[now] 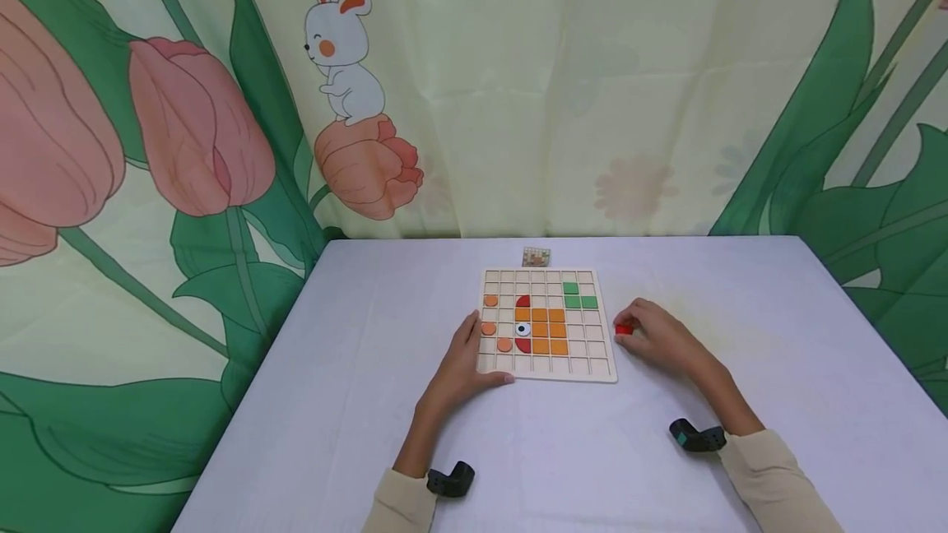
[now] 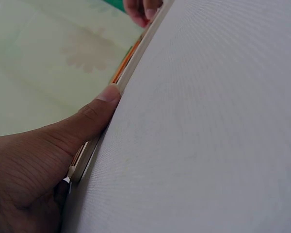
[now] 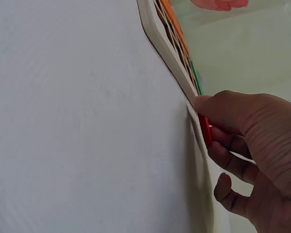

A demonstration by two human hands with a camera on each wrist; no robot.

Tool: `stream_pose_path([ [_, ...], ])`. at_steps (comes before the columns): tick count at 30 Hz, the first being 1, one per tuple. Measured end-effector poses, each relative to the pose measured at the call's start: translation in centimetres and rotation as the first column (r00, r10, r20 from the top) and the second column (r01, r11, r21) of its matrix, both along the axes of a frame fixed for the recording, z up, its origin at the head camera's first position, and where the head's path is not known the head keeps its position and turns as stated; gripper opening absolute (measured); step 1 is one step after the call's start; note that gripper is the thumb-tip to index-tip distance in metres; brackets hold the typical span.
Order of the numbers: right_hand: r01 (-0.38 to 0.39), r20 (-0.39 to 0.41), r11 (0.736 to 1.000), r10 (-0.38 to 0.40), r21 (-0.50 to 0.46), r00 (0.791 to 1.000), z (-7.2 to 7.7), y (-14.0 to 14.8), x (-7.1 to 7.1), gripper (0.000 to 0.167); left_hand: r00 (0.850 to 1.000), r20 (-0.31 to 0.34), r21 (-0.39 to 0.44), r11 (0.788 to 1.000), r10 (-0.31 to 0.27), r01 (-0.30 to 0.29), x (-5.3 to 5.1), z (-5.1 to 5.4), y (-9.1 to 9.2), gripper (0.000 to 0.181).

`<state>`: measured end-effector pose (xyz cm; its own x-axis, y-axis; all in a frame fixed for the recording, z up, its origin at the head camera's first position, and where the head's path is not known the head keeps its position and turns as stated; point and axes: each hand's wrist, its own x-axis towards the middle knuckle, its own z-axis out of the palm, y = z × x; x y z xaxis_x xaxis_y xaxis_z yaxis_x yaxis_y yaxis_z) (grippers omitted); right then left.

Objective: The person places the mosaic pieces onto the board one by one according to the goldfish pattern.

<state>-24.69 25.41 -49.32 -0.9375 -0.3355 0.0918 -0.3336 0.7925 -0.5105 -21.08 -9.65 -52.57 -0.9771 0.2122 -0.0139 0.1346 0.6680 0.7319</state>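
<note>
A pale wooden grid board lies flat on the table. My left hand is at its near left corner, fingers along the left edge and thumb on the front edge; in the left wrist view the thumb lies straight against the board's side. Just off the board's right edge, my right hand pinches a small red tile between thumb and fingers. On the board are orange square tiles, red rounded pieces, a white eye piece, orange discs and green squares.
A small patterned card lies behind the board's far edge. The white-covered table reaches back to a curtain printed with tulips and a rabbit. Both forearms wear black wrist cameras.
</note>
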Motion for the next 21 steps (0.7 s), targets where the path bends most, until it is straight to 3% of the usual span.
stream_pose_path([
  [14, -0.142, 0.05, 0.989, 0.141, 0.028, 0.989, 1.5, -3.9, 0.7, 0.022, 1.0, -0.01, -0.019, 1.0, -0.005, 0.005, 0.0, 0.0, 0.0, 0.124],
  [21, -0.165, 0.08, 0.986, 0.162, 0.032, 0.984, 1.1, -5.6, 1.1, 0.024, 1.0, -0.01, -0.011, 1.0, -0.007, 0.007, 0.1, 0.1, 0.1, 0.124],
])
